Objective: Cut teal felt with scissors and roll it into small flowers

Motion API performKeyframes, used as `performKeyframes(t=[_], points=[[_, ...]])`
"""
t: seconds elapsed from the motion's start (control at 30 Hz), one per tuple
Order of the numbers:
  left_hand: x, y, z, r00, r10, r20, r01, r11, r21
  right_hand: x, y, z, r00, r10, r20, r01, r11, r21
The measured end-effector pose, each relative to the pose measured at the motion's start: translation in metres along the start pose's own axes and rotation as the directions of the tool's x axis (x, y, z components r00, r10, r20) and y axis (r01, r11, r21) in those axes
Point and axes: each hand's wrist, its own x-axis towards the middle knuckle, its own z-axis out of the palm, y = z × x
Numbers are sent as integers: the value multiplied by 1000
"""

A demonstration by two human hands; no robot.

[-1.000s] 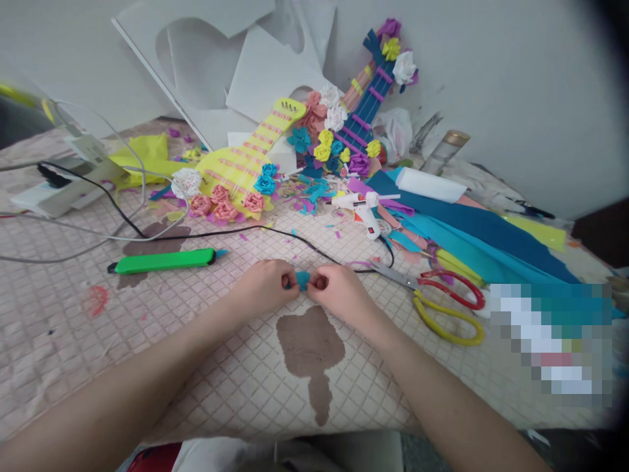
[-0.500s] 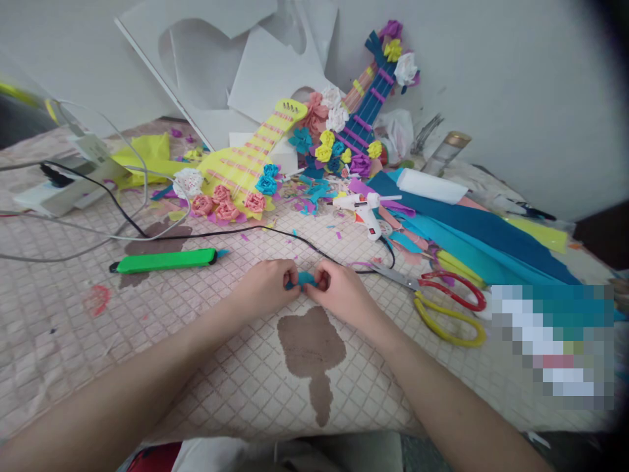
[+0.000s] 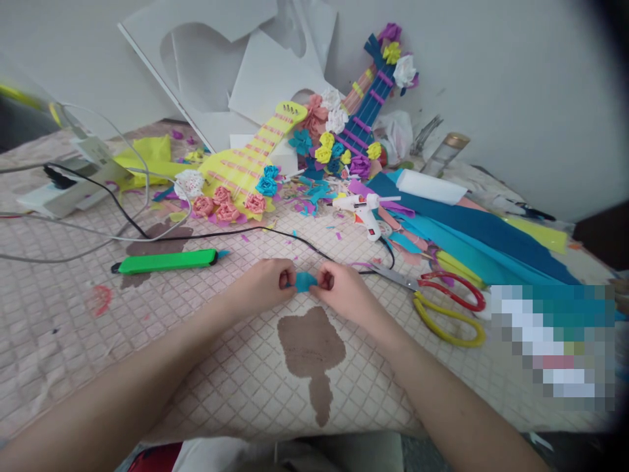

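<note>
My left hand (image 3: 265,286) and my right hand (image 3: 341,290) meet over the middle of the quilted pink cloth (image 3: 206,367). Both pinch a small teal foam piece (image 3: 304,282) held between their fingertips, just above a brown patch (image 3: 310,344) on the cloth. Each hand is closed in a pinch. A black cable (image 3: 275,231) runs just beyond my knuckles.
Red and yellow scissors (image 3: 442,303) lie right of my right hand. A green utility knife (image 3: 164,261) lies to the left. A white glue gun (image 3: 361,208), teal and blue foam sheets (image 3: 472,233), two flower-decorated foam guitars (image 3: 246,170) and white boards (image 3: 236,59) fill the back.
My hands stay in the same spot. The teal piece shows a little more between my fingertips as they work it; the view has tilted slightly.
</note>
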Motion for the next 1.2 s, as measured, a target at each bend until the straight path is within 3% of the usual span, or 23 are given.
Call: performKeyframes(t=[0.53, 0.73, 0.93, 1.2], points=[[0, -5, -4, 999, 15, 46, -13, 999, -30, 5, 10, -8, 998, -36, 53, 30, 995, 99], [0, -2, -6, 999, 28, 46, -28, 1000, -7, 10, 2, -2, 983, -184, 14, 184, 983, 7], [1, -3, -4, 999, 36, 20, -37, 998, 41, 11, -5, 5, 982, -185, -27, 183, 980, -73], [1, -2, -5, 999, 21, -30, -19, 998, 60, 10, -13, 10, 966, -252, 65, 260, 935, -241]])
